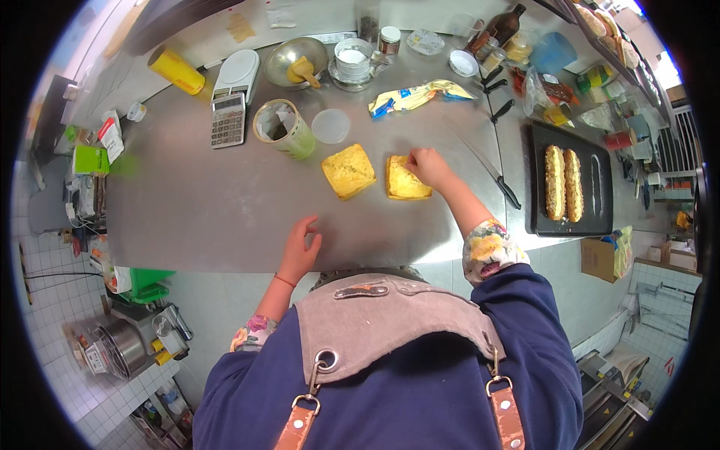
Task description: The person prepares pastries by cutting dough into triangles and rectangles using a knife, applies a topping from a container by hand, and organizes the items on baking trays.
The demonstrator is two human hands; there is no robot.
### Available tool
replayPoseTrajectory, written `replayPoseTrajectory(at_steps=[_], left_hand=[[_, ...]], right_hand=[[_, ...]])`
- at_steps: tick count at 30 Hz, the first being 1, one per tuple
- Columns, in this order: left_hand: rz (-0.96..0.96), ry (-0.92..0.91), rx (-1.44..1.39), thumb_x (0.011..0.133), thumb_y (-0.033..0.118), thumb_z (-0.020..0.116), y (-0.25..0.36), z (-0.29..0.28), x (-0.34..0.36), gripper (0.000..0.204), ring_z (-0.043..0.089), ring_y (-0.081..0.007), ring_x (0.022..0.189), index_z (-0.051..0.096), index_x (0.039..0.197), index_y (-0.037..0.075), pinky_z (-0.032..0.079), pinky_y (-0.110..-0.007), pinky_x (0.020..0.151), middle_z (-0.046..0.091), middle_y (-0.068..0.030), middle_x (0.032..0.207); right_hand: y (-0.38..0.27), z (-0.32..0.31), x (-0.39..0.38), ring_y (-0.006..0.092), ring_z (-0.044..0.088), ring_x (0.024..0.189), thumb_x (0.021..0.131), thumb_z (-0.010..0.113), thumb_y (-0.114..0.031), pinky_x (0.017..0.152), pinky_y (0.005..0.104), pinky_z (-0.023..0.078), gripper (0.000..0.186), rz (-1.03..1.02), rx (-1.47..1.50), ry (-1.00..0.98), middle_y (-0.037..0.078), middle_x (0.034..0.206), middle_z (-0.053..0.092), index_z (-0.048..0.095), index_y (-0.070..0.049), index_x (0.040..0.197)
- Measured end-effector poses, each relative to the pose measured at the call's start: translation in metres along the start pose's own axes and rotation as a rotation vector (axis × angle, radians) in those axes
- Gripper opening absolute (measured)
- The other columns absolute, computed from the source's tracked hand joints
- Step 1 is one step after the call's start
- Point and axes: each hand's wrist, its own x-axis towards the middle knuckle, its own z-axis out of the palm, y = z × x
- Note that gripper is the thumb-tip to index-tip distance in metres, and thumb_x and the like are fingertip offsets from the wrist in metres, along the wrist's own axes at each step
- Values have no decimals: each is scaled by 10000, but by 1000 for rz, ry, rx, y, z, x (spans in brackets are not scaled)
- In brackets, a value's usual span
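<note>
Bunches right fingers (414,158) at the yellow bread-like square (405,186), can't tell if gripping; hangs left hand (301,245), loosely curled, released, at eight o'clock from that square!

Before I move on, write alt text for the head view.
The right hand is over one of two squarish yellow bread-like pieces on a metal table; the left hand is empty. To the right, a long knife lies beside a black tray of two topped rolls.

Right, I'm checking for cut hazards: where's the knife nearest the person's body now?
In the head view, the knife lies right of centre on the metal table, between the right hand and the black tray.
</note>
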Motion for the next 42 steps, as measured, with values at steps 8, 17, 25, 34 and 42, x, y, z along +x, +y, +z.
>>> replayPoseTrajectory(at_steps=[8,17,25,34,42], left_hand=[[46,-21,-35,914,72,612,-7,20,7,410,629,-239,1017,520,1310,22,500,-354,915,573,-141,1238],[35,-12,-6,919,63,611,1,21,22,426,627,-202,1055,520,1335,44,500,-344,939,562,-121,1290],[22,84,-18,913,76,617,6,16,19,419,647,-240,1029,524,1318,21,514,-347,903,565,-161,1283],[-81,151,9,929,108,613,-25,-29,-10,409,648,-212,1022,530,1326,51,525,-339,859,586,-122,1274],[-68,224,-112,939,124,609,-94,-86,9,380,644,-203,1013,543,1307,58,512,-363,865,609,-95,1223]], right_hand=[[35,8,-58,349,676,726,827,692,-142,689,417,540,129,68,83,100,181,785,699,709,-15,843],[38,4,-88,289,687,670,805,725,-115,664,374,548,115,133,151,92,146,754,709,720,-21,870],[37,4,-72,273,698,674,799,746,-119,656,367,553,127,59,144,38,147,758,712,742,-28,887],[-58,12,2,340,695,763,804,747,-156,732,406,557,120,-49,338,61,174,808,709,739,-40,837],[-82,53,25,355,684,750,809,702,-119,714,420,545,107,-35,-42,-80,185,803,701,735,-30,858]])
